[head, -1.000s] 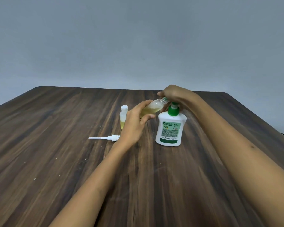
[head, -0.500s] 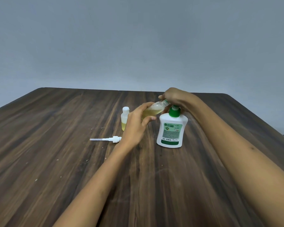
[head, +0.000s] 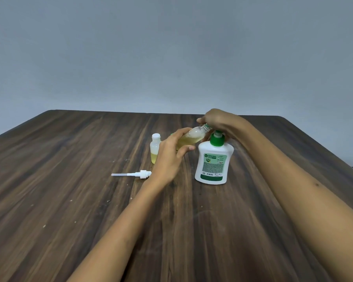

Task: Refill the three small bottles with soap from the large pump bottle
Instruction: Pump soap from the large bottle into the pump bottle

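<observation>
At the middle of the wooden table, my left hand curls its fingers and thumb around a small clear bottle, tilted with its open neck up and to the right, toward the head of the large pump bottle. The small bottle looks about half full of yellow soap. My right hand arches over the green pump top, fingers bent down on it; I cannot tell from here whether they press the pump or also steady the small bottle's neck, since the hand hides the nozzle. A second small bottle, capped in white and holding a little yellow soap, stands upright just left of my left hand, on its far side. A loose white pump stem lies flat on the table, near and to the left. A third small bottle is not clearly in view.

The risk, as I judge it: the narrow neck is poorly lined up with a nozzle I cannot see, so a stroke could send soap down the outside and over my fingers. A hard push could also tip the large bottle, and a slick grip could drop the tilted one.
</observation>
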